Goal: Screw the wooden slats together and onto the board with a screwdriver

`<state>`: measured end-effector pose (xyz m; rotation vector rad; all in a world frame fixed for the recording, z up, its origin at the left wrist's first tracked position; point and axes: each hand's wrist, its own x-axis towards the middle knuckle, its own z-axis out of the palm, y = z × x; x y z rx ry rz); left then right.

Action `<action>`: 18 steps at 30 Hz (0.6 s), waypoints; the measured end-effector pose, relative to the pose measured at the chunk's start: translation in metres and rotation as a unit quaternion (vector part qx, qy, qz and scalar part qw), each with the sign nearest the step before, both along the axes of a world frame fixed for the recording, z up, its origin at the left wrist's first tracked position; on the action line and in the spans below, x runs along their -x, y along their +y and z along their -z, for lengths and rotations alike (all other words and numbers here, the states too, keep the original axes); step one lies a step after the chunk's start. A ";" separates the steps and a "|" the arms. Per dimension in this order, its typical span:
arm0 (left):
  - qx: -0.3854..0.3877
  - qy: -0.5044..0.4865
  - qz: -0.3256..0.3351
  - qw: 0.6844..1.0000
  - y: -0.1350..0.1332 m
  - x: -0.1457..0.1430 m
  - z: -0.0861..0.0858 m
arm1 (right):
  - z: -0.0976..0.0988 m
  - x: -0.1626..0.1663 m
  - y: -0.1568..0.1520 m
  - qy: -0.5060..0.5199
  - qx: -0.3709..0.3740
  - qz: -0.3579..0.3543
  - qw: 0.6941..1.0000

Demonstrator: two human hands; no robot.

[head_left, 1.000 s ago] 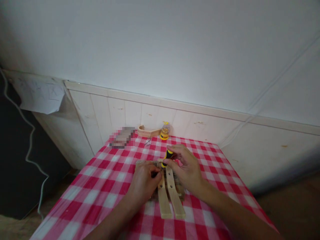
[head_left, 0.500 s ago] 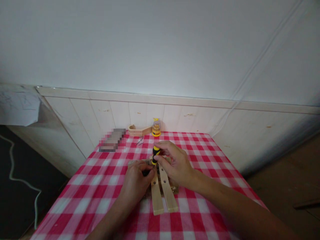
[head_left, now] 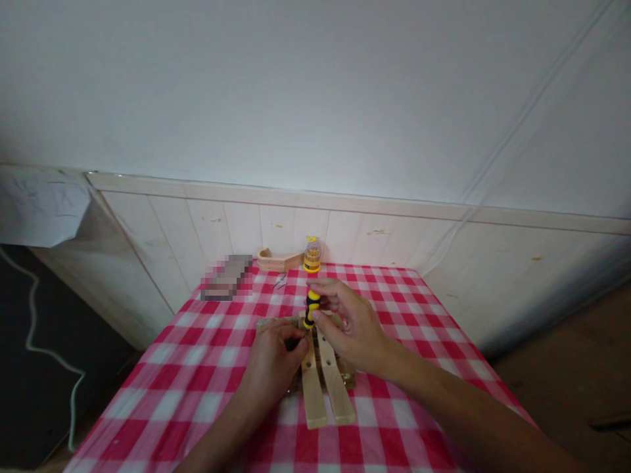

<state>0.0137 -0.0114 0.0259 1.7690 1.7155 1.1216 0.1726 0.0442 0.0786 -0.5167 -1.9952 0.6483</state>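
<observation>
My right hand [head_left: 351, 327] has its fingers and thumb around the handle of a small yellow-and-black screwdriver [head_left: 312, 307]. The screwdriver stands nearly upright, its tip down over the left of two light wooden pieces [head_left: 314, 397]. My left hand [head_left: 277, 351] is closed in a pinch right at the screwdriver's tip. Whatever sits between those fingertips is too small to make out. Beside it lies the second wooden piece [head_left: 339, 393], with dark holes along it. Both pieces rest on a clear plastic wrapping [head_left: 349, 380], partly hidden by my hands.
At the back of the red-and-white checked table [head_left: 167, 410] stand a clear-topped yellow container [head_left: 312, 255] and a curved wooden piece [head_left: 280, 261]. Small metal parts [head_left: 280, 282] lie before them. A blurred-out flat object [head_left: 227, 278] is at the back left, near the panelled wall.
The whole view has shifted slightly. My right fingers have moved a little on the screwdriver's handle and look more spread. My left hand keeps its pinch at the tip.
</observation>
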 end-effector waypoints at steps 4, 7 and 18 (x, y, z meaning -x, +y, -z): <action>0.002 0.002 0.003 1.000 0.000 0.000 0.000 | -0.002 -0.001 -0.002 -0.014 -0.011 -0.003 1.000; -0.009 0.013 -0.012 1.000 0.000 -0.001 0.001 | -0.002 -0.001 0.001 -0.026 -0.059 -0.006 0.998; -0.009 0.024 -0.015 1.000 0.002 0.000 0.003 | 0.002 -0.002 0.011 0.000 -0.078 0.033 0.996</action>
